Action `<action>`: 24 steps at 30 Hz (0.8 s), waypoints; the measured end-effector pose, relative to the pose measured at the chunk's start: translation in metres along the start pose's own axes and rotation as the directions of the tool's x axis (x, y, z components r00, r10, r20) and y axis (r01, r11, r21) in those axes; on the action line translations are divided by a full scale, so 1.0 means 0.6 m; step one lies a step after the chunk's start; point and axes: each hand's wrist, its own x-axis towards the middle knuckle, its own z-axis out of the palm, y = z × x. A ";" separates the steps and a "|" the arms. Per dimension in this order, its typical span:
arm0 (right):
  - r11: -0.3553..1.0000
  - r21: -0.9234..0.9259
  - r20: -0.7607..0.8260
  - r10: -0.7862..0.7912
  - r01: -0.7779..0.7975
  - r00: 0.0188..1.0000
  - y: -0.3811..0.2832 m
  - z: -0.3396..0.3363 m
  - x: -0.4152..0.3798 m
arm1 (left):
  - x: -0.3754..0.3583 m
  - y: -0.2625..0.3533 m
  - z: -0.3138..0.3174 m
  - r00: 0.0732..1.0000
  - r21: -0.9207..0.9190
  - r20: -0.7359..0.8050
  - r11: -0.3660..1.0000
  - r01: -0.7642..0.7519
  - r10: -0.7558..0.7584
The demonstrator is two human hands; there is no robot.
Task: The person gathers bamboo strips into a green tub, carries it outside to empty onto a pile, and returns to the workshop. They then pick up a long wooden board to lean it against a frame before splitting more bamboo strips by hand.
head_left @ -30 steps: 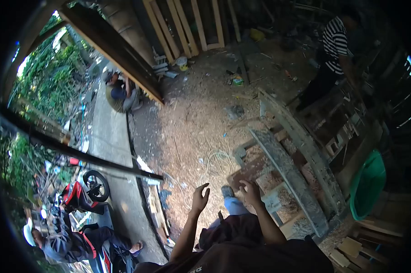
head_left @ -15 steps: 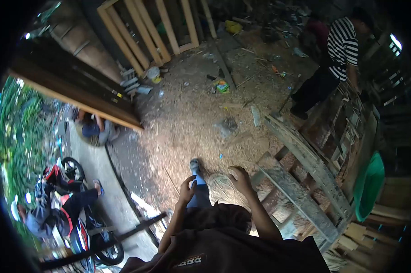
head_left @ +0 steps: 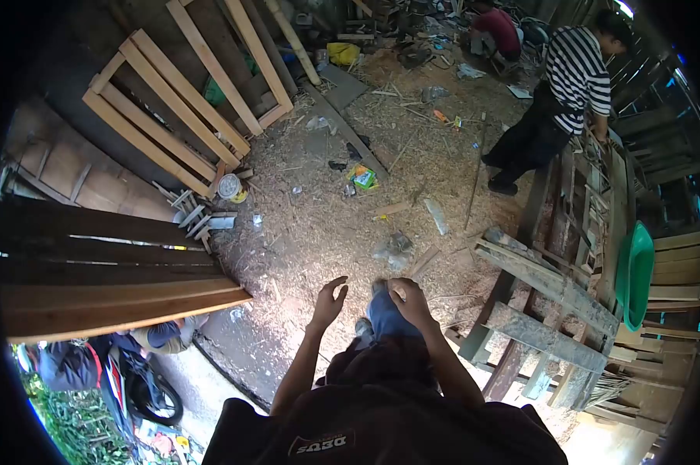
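My left hand (head_left: 330, 303) hangs in the air before my body, fingers curved with thumb and fingers apart, and nothing in it. My right hand (head_left: 409, 301) is level with it on the other side, likewise open and holding nothing. Between and below them show my jeans leg (head_left: 393, 316) and a shoe (head_left: 364, 327) on the sawdust-covered floor (head_left: 311, 256). Beyond the hands lie a crumpled clear plastic bag (head_left: 395, 249) and a short wood offcut (head_left: 425, 260). Neither hand touches them.
Wooden frames (head_left: 152, 97) lean at the back left. Planks (head_left: 125, 298) jut in from the left. A timber bench (head_left: 547, 341) and green tub (head_left: 636, 277) stand right. One person in a striped shirt (head_left: 578, 74) bends there; another crouches (head_left: 495, 35) behind. A motorbike (head_left: 144, 391) is outside.
My view has turned left and moved forward into the workshop. The planks and motorbike now sit lower at left, and the bench has shifted lower right. Both hands stay open.
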 end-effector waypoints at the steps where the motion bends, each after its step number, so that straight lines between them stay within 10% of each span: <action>1: 1.000 0.012 0.003 0.003 -0.003 1.000 0.002 0.014 0.026 | 0.027 -0.009 -0.008 1.000 -0.024 0.001 1.000 0.003 -0.003; 15: 0.992 -0.038 0.055 -0.115 0.117 0.992 -0.017 0.068 0.743 | 0.572 -0.045 -0.240 1.000 0.082 -0.024 0.997 0.001 0.001; 24: 0.997 0.074 -0.009 0.023 -0.023 1.000 -0.043 0.101 0.978 | 0.869 -0.066 -0.299 0.992 -0.010 0.129 1.000 -0.015 0.016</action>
